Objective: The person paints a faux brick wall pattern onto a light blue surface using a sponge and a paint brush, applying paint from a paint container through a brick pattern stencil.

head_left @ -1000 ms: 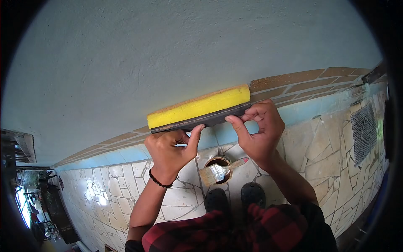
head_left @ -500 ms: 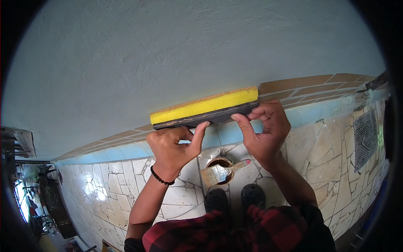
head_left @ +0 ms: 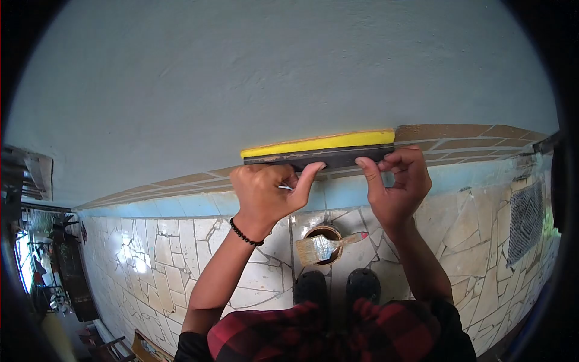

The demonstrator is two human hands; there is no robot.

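Grey wall (head_left: 289,72) above, stone-patterned floor (head_left: 158,260) below, brown brick-patterned band (head_left: 458,131) between. Along band's top, apparently against wall: yellow sponge block (head_left: 319,143). Dark backing (head_left: 350,158) pinched thumb-to-fingers, left hand (head_left: 265,192) on left half, right hand (head_left: 403,181) at right end; spaced likely for even pressure. Pot (head_left: 323,227) on floor, presumably for reach; brush (head_left: 324,247) across its mouth, probably to spare floor.

A grey, dark-patterned, four-sided mat (head_left: 526,223) lies at the right of the frame on a floor of pale, irregular stone-like pieces (head_left: 464,265), which spans the lower half. At the lower left, dark brown furniture (head_left: 77,280) stands near a bright whitish opening (head_left: 23,259).
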